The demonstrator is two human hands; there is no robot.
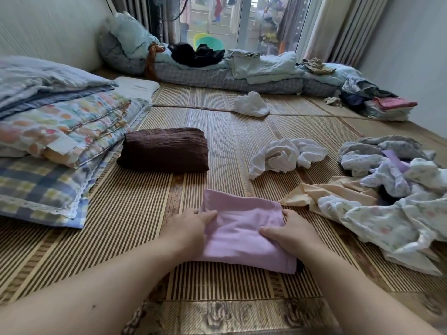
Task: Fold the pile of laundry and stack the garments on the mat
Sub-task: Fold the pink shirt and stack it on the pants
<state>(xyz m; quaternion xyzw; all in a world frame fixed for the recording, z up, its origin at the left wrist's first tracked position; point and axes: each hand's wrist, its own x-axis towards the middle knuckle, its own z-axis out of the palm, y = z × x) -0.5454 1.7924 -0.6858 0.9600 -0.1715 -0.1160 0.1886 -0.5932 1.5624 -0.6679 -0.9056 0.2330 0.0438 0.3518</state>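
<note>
left hand (191, 227): fingers curled over left edge of pink cloth (242, 234), gripping it. right hand (289, 234): thumb on top, fingers pinching right edge of same cloth. pink cloth: folded, flat on mat (125, 213), near its front edge. brown bundle (165, 149): folded, mid-mat, just beside bedding stack (60, 141) at left edge. white garment (285, 154): crumpled, right of centre. laundry pile (391, 187): unfolded, right edge. small white cloth (251, 103): toward far edge.
</note>
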